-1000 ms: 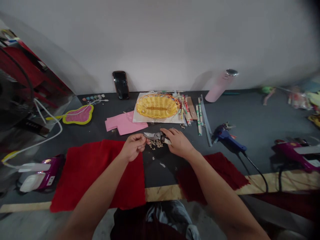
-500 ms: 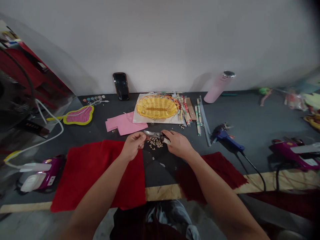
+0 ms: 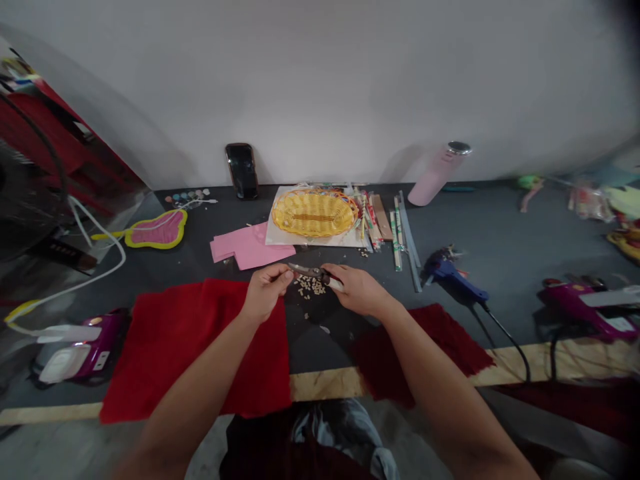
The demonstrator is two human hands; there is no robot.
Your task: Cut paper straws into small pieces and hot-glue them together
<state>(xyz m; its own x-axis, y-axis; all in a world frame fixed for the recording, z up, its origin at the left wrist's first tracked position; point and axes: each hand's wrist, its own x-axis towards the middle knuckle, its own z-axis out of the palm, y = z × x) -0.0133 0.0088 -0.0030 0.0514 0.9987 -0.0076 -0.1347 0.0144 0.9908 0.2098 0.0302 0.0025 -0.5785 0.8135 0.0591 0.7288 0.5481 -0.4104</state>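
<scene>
My right hand (image 3: 363, 290) is wrapped round the pale handle of a pair of pruning shears (image 3: 309, 271), whose blades point left. At the blade tips, my left hand (image 3: 266, 293) is closed in a pinch; what it holds is too small to make out. Just below the blades, a pile of small pale cut pieces (image 3: 313, 287) lies on the dark tabletop (image 3: 320, 347). A bright red cloth (image 3: 200, 327) spreads under my left wrist, and a darker red cloth (image 3: 445, 340) lies beneath my right forearm.
Behind my hands are a yellow woven basket (image 3: 315, 213), pink sheets (image 3: 255, 247) and wrapped sticks (image 3: 397, 233). A phone (image 3: 242, 171) and a pink bottle (image 3: 439, 175) lean at the wall. Right lies a blue glue gun (image 3: 453, 277) with a cord; purple power strips (image 3: 103, 343) flank both sides.
The shears have turned slightly in my right hand, and their blades look darker. Both hands stay in nearly the same place; the other things have not moved.
</scene>
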